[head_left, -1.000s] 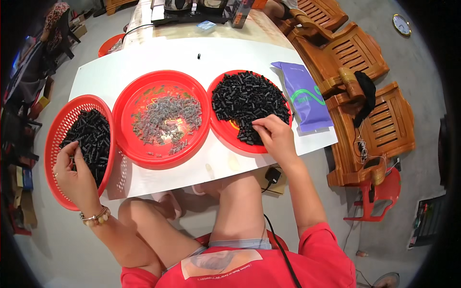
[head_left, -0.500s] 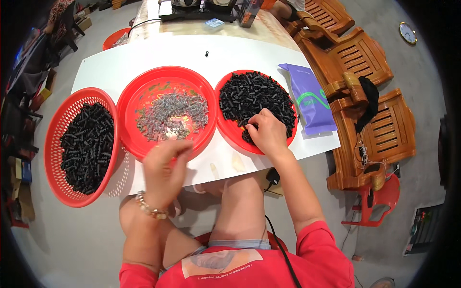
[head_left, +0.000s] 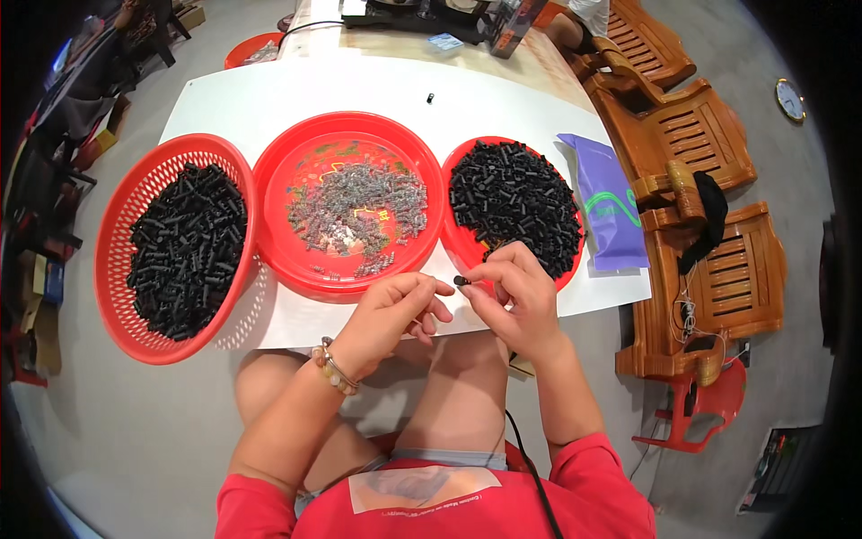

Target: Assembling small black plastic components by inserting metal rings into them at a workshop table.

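Between the thumb and fingers of my right hand (head_left: 521,304) is a small black cylindrical piece (head_left: 461,280), held at the near edge of the right tray. Close to its left, my left hand (head_left: 392,314) has thumb and forefinger pinched together; anything between them is too small to make out. A round red tray (head_left: 266,235) in the middle carries a pile of small metal springs (head_left: 364,202). Many short black cylinders (head_left: 512,193) fill the red tray (head_left: 455,235) on the right. To the left, a red mesh basket (head_left: 111,256) holds black ridged pieces (head_left: 187,251).
All three containers rest on a white board (head_left: 359,81). A lone black piece (head_left: 430,99) lies near its far side, and a purple package (head_left: 615,225) on its right edge. Wooden chairs (head_left: 691,135) stand at right. A black cable (head_left: 523,449) runs past my lap.
My right hand has drawn back from the right tray with a black cylindrical piece. My left hand has moved right, close to it. The view has shifted slightly.
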Demonstrator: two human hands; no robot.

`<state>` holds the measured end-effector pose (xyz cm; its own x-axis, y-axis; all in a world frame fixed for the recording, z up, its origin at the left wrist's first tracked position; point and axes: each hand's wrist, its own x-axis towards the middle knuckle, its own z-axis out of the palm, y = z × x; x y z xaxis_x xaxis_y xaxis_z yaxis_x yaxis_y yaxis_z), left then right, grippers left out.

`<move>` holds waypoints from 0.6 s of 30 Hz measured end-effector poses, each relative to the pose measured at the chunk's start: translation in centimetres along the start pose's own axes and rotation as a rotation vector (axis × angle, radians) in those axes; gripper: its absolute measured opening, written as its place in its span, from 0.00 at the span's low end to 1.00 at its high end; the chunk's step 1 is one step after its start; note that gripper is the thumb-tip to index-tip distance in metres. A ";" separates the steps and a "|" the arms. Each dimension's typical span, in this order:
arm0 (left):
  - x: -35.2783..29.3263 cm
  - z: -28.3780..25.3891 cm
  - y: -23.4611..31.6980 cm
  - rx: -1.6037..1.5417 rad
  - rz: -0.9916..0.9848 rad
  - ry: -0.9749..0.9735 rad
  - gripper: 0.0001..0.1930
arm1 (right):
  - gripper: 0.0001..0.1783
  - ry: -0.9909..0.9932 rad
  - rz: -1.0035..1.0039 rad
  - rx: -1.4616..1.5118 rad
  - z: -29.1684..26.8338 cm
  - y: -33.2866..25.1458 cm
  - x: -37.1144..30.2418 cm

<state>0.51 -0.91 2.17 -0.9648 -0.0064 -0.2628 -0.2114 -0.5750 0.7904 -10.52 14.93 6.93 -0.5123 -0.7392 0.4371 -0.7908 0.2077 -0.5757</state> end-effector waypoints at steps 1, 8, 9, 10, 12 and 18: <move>-0.1 0.0 0.1 -0.068 -0.032 -0.037 0.11 | 0.08 -0.004 -0.003 0.005 0.0 -0.3 0.0; -0.2 0.6 -0.9 -0.165 0.198 0.021 0.07 | 0.09 -0.074 -0.061 -0.070 1.5 -1.4 -0.1; -0.1 0.6 -1.1 -0.165 0.203 0.032 0.07 | 0.09 -0.051 -0.040 -0.090 1.7 -1.7 -0.1; 0.0 0.4 -1.4 -0.194 0.207 0.043 0.07 | 0.09 -0.028 -0.017 -0.112 1.9 -1.9 -0.2; -0.1 0.0 -1.5 -0.257 0.219 0.045 0.08 | 0.09 -0.034 0.014 -0.083 2.4 -2.2 -0.3; -1.4 1.0 -0.9 0.386 0.581 0.255 0.09 | 0.05 -0.085 0.267 0.344 2.5 0.0 0.6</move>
<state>1.88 0.47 2.36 -0.8817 -0.4388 0.1735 0.2367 -0.0932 0.9671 -10.00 12.94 5.45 -0.6429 -0.7415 0.1922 -0.4700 0.1837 -0.8633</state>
